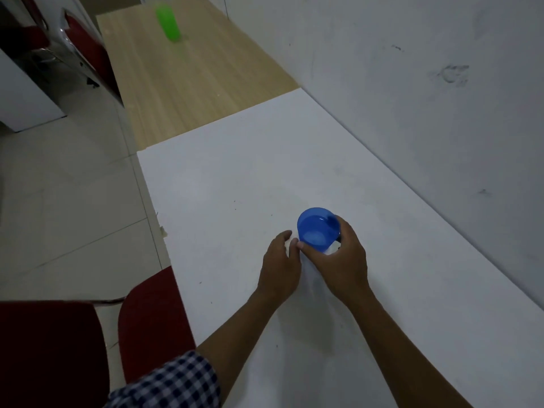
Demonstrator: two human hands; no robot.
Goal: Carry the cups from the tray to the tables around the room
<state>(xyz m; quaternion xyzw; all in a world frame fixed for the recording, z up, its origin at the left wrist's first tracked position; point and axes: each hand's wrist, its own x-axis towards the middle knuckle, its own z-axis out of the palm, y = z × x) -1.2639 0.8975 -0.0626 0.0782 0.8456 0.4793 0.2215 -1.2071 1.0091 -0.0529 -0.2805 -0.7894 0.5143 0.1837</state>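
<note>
A blue plastic cup (317, 228) stands upright on the white table (235, 178), near its middle. My right hand (344, 260) wraps around the cup's near side, thumb and fingers on its wall. Just left of the cup, my left hand (279, 263) hovers with curled fingers that hold nothing; whether it touches the cup is unclear. A green cup (168, 23) stands on the wooden table (188, 83) farther away. No tray is in view.
A white wall (426, 83) runs along the right edge of both tables. Red chairs (153, 322) stand at the white table's left side, with another red chair (85, 51) by the wooden table. Tiled floor (73, 201) lies to the left.
</note>
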